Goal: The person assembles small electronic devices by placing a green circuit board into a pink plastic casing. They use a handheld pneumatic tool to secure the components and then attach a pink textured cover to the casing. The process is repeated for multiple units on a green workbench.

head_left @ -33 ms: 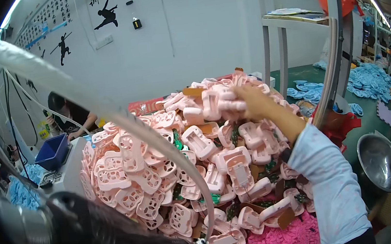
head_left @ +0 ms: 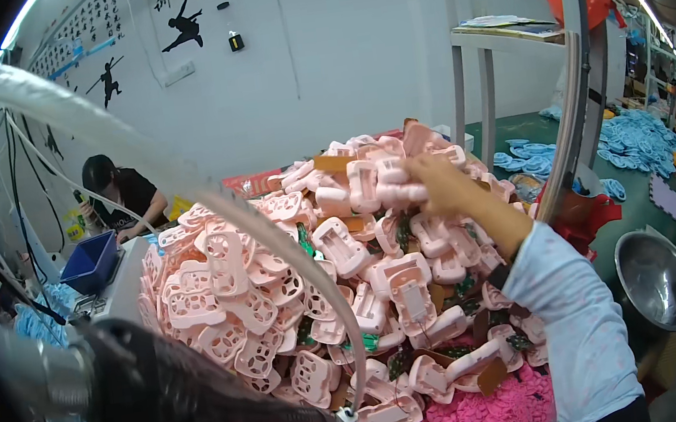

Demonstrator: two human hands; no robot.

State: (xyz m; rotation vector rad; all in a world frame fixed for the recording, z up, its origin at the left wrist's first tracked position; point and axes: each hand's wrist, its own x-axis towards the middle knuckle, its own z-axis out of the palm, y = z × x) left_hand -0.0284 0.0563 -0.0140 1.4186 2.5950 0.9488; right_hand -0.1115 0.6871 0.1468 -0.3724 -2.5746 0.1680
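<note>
Near frame centre, the right hand (head_left: pixel 443 184) meets pink plastic casings (head_left: pixel 388 175) atop the heap (head_left: pixel 338 247); whether it grips is unclear, the left hand unseen. A gentle lift should keep neighbours from sliding.

Blue bin (head_left: pixel 91 267) at left, metal bowl (head_left: pixel 656 280) beside purple mat (head_left: pixel 670 201) at right

Black figures (head_left: pixel 184 29) mark the pale wall (head_left: pixel 369 55) — a shelf (head_left: pixel 507 38) stands rightward.
</note>
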